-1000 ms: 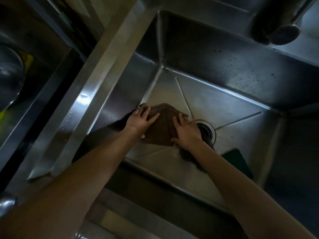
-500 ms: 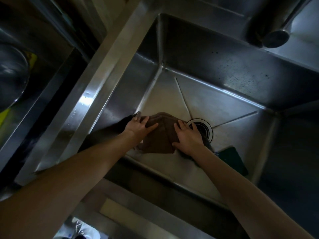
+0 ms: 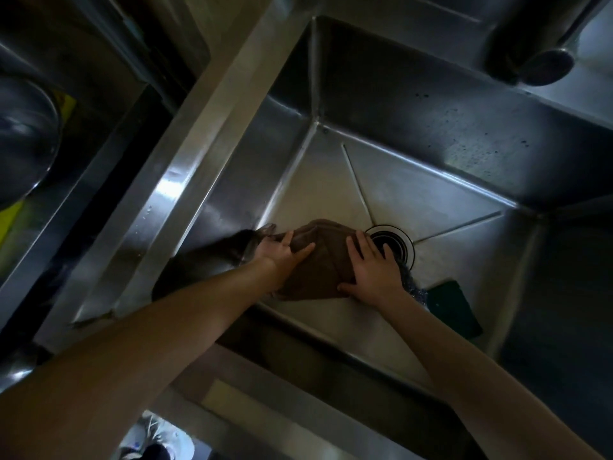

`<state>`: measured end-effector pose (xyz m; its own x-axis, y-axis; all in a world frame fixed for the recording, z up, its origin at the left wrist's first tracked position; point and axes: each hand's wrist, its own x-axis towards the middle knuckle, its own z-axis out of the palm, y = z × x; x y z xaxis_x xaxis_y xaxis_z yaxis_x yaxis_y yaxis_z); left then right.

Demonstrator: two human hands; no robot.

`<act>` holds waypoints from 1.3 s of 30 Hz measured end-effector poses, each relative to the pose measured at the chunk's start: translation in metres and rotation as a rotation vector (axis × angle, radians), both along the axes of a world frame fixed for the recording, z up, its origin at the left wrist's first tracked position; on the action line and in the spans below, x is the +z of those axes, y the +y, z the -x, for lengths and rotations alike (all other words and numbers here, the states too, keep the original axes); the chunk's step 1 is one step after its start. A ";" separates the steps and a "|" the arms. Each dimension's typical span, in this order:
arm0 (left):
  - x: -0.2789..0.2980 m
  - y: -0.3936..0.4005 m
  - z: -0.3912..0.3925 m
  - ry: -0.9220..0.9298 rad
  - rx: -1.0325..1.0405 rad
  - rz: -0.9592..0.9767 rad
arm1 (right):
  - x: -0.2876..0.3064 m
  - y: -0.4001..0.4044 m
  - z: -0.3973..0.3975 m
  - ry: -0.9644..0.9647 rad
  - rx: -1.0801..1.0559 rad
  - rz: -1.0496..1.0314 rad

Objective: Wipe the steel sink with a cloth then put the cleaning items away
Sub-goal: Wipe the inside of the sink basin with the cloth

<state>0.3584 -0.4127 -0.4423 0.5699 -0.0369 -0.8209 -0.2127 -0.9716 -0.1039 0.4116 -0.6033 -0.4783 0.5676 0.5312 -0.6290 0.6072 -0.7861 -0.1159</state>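
Brown folded cloth (image 3: 318, 260) lies flat on the floor of the steel sink (image 3: 431, 200), just left of the round drain (image 3: 393, 245). My left hand (image 3: 282, 252) presses on its left side, fingers (image 3: 287, 239) spread and straight. My right hand (image 3: 371, 270) presses its right edge, fingers (image 3: 363, 244) apart and flat, reaching the drain's rim. A dark green rectangular sponge (image 3: 454, 310) rests on the sink floor just beside my right wrist.
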 end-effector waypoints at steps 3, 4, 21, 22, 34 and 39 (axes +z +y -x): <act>-0.002 0.009 0.005 -0.042 -0.056 0.018 | 0.005 0.001 -0.001 -0.006 -0.007 -0.003; -0.001 0.010 0.005 -0.072 -0.057 0.032 | 0.007 0.002 -0.002 -0.013 -0.025 -0.010; -0.010 0.002 -0.026 -0.282 0.193 0.015 | 0.007 0.006 -0.008 -0.148 -0.081 -0.088; -0.012 0.001 -0.026 -0.277 0.202 0.010 | 0.007 0.007 -0.007 -0.151 -0.081 -0.109; -0.017 0.005 -0.031 -0.283 0.295 0.135 | 0.004 0.012 -0.003 -0.014 -0.413 -0.277; -0.016 0.009 -0.034 -0.246 0.384 0.213 | 0.012 0.014 -0.010 0.073 -0.576 -0.387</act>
<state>0.3920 -0.4035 -0.4578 0.7512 0.0611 -0.6573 0.1701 -0.9800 0.1033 0.4219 -0.5892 -0.4660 0.7898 0.3516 -0.5026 0.0859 -0.8748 -0.4769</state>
